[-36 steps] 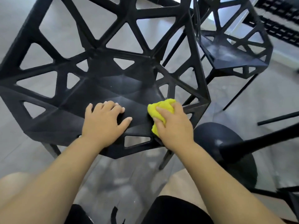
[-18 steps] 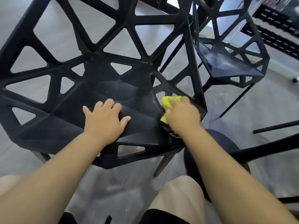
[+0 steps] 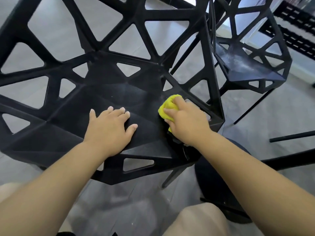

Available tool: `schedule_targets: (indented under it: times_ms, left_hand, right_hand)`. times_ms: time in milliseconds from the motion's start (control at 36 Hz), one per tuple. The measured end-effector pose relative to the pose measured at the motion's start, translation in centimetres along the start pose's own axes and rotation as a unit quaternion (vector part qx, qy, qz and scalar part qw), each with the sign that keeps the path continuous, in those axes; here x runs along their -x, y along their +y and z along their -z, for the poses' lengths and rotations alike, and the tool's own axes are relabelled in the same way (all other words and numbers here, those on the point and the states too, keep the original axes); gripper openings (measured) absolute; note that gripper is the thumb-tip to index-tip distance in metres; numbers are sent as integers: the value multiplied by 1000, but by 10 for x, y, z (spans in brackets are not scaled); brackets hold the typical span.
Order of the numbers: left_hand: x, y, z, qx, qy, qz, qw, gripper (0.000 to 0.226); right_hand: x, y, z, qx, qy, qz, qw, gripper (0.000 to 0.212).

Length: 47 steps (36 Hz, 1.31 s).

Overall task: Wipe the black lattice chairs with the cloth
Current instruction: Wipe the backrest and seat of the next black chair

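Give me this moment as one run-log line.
right hand: grip on yellow cloth, pressed on near chair seat's right side | left hand: flat on seat, empty | far chair: seat dusty

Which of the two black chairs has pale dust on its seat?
The far chair at upper right: its seat shows whitish smears. The near chair, under both hands, has a dark, clean-looking seat.

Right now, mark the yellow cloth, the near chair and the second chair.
yellow cloth (image 3: 167,106): head view, bunched top beside the right hand.
near chair (image 3: 119,96): head view, solid seat panel.
second chair (image 3: 242,65): head view, dusty seat surface.
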<state>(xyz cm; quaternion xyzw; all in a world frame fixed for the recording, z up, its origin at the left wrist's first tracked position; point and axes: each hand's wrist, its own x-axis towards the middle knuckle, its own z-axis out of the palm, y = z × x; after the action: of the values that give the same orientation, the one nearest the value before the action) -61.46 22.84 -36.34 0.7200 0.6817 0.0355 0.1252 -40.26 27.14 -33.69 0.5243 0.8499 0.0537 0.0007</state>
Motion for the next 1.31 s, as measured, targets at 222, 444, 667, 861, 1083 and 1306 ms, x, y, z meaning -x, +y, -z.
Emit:
schedule_targets:
  times_ms: [222,444,667,861,1083,1306]
  left_hand:
    - [1,-3,2,16,5,-3,1000,54]
    - [0,-3,1,18,-2,4,1000,55]
    - [0,-3,2,23,-7,-5,1000,54]
    - [1,-5,3,33,-4,-5,999,54]
    - [1,-9,8,67,-37,-9,997,54]
    - [1,-14,12,55,-46,-25,997,54]
  right_hand:
    - [-106,-5,-17,37,-77,-87,993,32]
    - [-23,-11,11,-11,-119,-35,992,36]
    - [-36,-19,12,35,-112,-76,990,24]
    - [-99,-15,-12,23,-109,-112,987,7]
    - [-55,-12,14,50,-171,-60,982,20]
    - [-97,-19,5,103,-155,-115,976,28]
